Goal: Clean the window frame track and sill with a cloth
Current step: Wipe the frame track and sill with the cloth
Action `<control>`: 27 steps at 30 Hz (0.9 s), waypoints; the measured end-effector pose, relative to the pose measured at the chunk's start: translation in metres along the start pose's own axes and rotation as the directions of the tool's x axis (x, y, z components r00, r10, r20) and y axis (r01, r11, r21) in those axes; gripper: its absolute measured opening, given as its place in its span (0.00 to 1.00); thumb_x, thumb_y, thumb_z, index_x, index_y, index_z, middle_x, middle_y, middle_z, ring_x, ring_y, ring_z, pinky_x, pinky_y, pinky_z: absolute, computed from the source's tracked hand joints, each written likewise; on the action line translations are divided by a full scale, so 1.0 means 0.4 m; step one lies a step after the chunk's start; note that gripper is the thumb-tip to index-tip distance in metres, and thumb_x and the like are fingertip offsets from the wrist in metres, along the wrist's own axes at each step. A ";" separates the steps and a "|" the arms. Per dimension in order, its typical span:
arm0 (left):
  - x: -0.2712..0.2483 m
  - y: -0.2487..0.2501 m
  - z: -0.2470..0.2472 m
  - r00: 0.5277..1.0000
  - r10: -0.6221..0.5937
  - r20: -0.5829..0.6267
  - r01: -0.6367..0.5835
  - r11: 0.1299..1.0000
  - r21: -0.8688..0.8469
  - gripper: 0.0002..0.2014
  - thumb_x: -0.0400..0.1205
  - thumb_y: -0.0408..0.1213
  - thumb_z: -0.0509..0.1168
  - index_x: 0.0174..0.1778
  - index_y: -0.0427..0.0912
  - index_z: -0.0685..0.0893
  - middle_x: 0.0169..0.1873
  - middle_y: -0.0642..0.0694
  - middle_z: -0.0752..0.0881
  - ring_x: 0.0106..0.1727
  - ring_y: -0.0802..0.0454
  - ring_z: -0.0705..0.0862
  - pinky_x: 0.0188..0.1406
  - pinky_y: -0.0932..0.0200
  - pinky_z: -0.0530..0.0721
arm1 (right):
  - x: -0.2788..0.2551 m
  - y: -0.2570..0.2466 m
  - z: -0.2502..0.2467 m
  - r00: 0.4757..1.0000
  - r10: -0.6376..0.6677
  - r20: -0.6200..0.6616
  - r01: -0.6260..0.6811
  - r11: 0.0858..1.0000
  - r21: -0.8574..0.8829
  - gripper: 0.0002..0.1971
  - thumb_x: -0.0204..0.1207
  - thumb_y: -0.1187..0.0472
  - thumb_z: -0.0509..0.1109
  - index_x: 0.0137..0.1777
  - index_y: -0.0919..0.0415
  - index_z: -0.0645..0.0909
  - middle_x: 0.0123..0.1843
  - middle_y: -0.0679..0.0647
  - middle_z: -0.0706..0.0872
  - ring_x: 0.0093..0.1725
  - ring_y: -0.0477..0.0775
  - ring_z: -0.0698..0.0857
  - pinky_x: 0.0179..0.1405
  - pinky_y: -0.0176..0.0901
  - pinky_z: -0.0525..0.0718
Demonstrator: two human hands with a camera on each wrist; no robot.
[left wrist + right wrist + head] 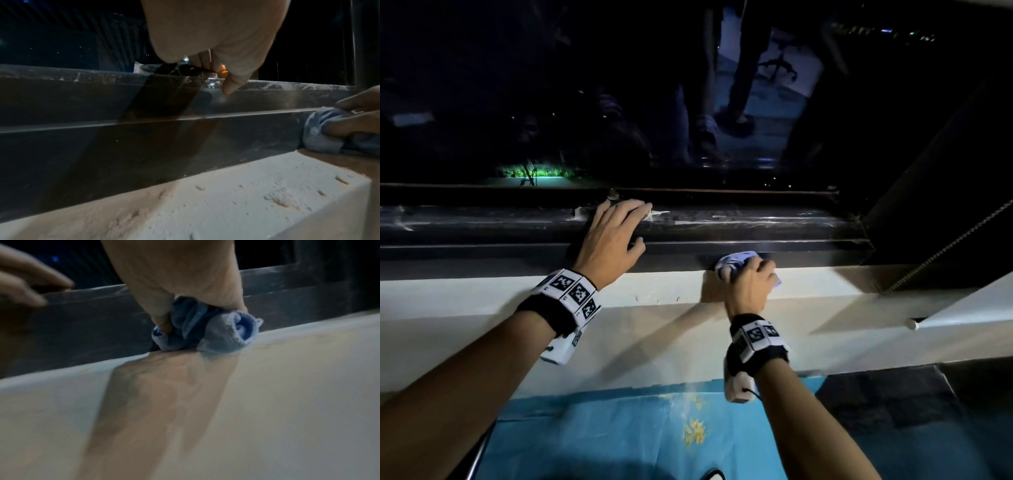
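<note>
My right hand (748, 282) grips a bunched pale blue cloth (732, 262) and presses it where the white sill (661, 291) meets the dark window frame (739, 245). The right wrist view shows the cloth (205, 331) wadded under my fingers against the frame's lower face (92, 331). My left hand (613, 236) rests flat on the dusty frame track (482, 221), fingers spread over its top, thumb against the front edge. In the left wrist view the left hand's fingers (232, 84) reach over the track (82, 76), and the cloth (320, 134) shows at the far right.
Dark window glass (619, 102) rises behind the track. A dark side frame (914, 192) with a beaded cord (955, 240) closes the right end. White streaks and dust lie along the track. A blue sheet (619, 435) lies below the sill.
</note>
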State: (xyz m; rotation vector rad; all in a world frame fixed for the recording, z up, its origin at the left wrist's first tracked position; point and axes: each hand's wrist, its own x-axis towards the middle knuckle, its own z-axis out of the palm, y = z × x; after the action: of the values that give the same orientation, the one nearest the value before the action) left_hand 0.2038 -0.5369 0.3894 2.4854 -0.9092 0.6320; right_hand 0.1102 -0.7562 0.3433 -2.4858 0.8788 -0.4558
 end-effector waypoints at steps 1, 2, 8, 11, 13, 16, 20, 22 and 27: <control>-0.002 -0.001 0.000 1.000 0.002 0.012 -0.002 1.000 0.003 0.28 0.76 0.32 0.67 0.74 0.41 0.72 0.67 0.44 0.75 0.67 0.50 0.68 0.79 0.44 0.57 | -0.020 -0.020 0.017 0.998 -0.052 0.025 0.053 0.997 -0.051 0.20 0.71 0.63 0.67 0.59 0.74 0.74 0.59 0.73 0.74 0.59 0.73 0.72 0.59 0.61 0.67; -0.005 -0.004 -0.001 1.000 0.003 0.025 -0.003 1.000 0.007 0.29 0.76 0.32 0.66 0.75 0.41 0.71 0.68 0.45 0.75 0.68 0.50 0.68 0.79 0.44 0.56 | -0.041 -0.040 0.033 0.993 -0.101 0.062 0.106 0.990 -0.089 0.18 0.70 0.68 0.67 0.59 0.74 0.74 0.59 0.73 0.74 0.58 0.73 0.72 0.59 0.62 0.68; -0.007 -0.004 -0.005 0.999 0.004 0.048 -0.004 1.000 0.009 0.30 0.76 0.30 0.65 0.76 0.41 0.69 0.70 0.44 0.73 0.70 0.47 0.70 0.80 0.46 0.54 | -0.058 -0.043 0.049 0.910 -0.377 0.170 0.361 0.925 0.119 0.11 0.65 0.65 0.75 0.46 0.65 0.80 0.53 0.65 0.76 0.49 0.67 0.76 0.48 0.51 0.79; -0.006 -0.002 -0.002 0.999 0.005 0.041 -0.005 1.000 0.007 0.30 0.76 0.30 0.65 0.76 0.41 0.70 0.69 0.44 0.74 0.69 0.47 0.71 0.79 0.45 0.54 | -0.025 -0.002 -0.031 0.927 -0.374 0.036 0.348 0.889 0.298 0.06 0.65 0.71 0.72 0.40 0.67 0.79 0.47 0.62 0.75 0.39 0.57 0.75 0.40 0.33 0.67; -0.007 -0.002 -0.001 0.999 0.002 0.038 -0.002 1.000 0.005 0.29 0.76 0.30 0.65 0.75 0.41 0.70 0.69 0.44 0.74 0.69 0.46 0.71 0.79 0.44 0.56 | 0.010 0.027 -0.066 0.960 -0.205 -0.189 0.263 0.891 0.369 0.07 0.66 0.73 0.72 0.43 0.70 0.78 0.50 0.68 0.75 0.40 0.57 0.75 0.42 0.31 0.66; -0.005 -0.001 -0.002 0.999 -0.001 0.034 0.001 1.000 -0.001 0.29 0.76 0.30 0.65 0.75 0.41 0.70 0.69 0.44 0.74 0.69 0.47 0.71 0.79 0.43 0.56 | 0.062 0.031 -0.048 0.963 -0.049 -0.266 0.138 0.934 0.328 0.14 0.68 0.70 0.71 0.53 0.72 0.76 0.57 0.72 0.75 0.54 0.69 0.76 0.56 0.48 0.69; -0.006 -0.001 0.004 1.000 -0.004 0.022 0.005 1.000 -0.008 0.29 0.75 0.30 0.65 0.75 0.41 0.71 0.68 0.44 0.74 0.69 0.48 0.70 0.79 0.43 0.56 | 0.054 -0.028 0.003 0.980 -0.122 -0.155 0.143 0.981 0.134 0.13 0.69 0.69 0.66 0.53 0.72 0.78 0.62 0.72 0.78 0.55 0.75 0.74 0.55 0.61 0.75; -0.006 -0.001 0.008 1.000 -0.010 0.014 0.010 1.000 -0.011 0.29 0.75 0.30 0.65 0.74 0.40 0.71 0.68 0.44 0.74 0.69 0.48 0.70 0.79 0.42 0.56 | 0.015 -0.064 0.024 0.949 -0.267 -0.166 0.274 0.962 0.017 0.09 0.65 0.68 0.66 0.46 0.69 0.80 0.53 0.70 0.83 0.45 0.72 0.80 0.46 0.57 0.81; -0.003 0.002 0.002 1.000 -0.003 0.014 0.003 1.000 -0.014 0.29 0.74 0.30 0.66 0.74 0.40 0.72 0.68 0.45 0.75 0.68 0.48 0.71 0.79 0.44 0.57 | -0.087 -0.149 0.076 0.807 -0.591 0.004 0.589 0.804 0.083 0.18 0.65 0.72 0.69 0.56 0.64 0.80 0.60 0.63 0.82 0.53 0.65 0.77 0.52 0.46 0.71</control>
State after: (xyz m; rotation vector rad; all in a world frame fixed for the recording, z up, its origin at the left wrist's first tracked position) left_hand 0.2026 -0.5372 0.3881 2.4807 -0.9117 0.6062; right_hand 0.1278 -0.6830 0.3437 -2.6483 0.0360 -0.6353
